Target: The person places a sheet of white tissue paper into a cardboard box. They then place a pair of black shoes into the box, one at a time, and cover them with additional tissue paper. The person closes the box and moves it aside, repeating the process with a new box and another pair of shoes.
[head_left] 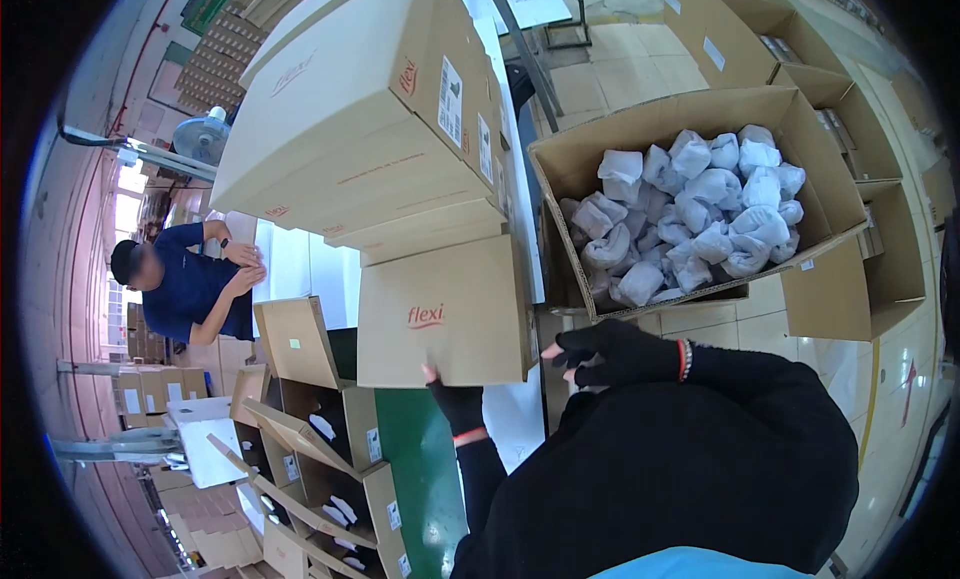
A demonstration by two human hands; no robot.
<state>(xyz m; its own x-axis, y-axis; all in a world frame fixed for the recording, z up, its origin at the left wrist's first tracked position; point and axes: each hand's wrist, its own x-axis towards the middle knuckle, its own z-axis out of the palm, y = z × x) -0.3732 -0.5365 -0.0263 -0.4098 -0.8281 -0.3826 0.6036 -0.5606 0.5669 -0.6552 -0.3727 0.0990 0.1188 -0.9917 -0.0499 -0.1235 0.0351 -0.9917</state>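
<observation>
Pressing left hand [455, 397] against the lower edge of closed cardboard carton [440, 314] on green conveyor [425, 459], fingers hidden | right hand [615, 351] empty, gloved fingers loosely curled | carton likely stiff, bulky; grip bottom corners.

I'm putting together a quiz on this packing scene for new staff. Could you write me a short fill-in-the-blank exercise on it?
1. The left hand touches the bottom edge of a flat ____ carton.
2. The big open box holds bundles wrapped in ____ paper.
3. Both hands wear fingerless gloves of the colour ____; the right hand holds nothing.
4. The co-worker at the left wears a ____ shirt.

Missing words: cardboard; white; black; blue
</observation>
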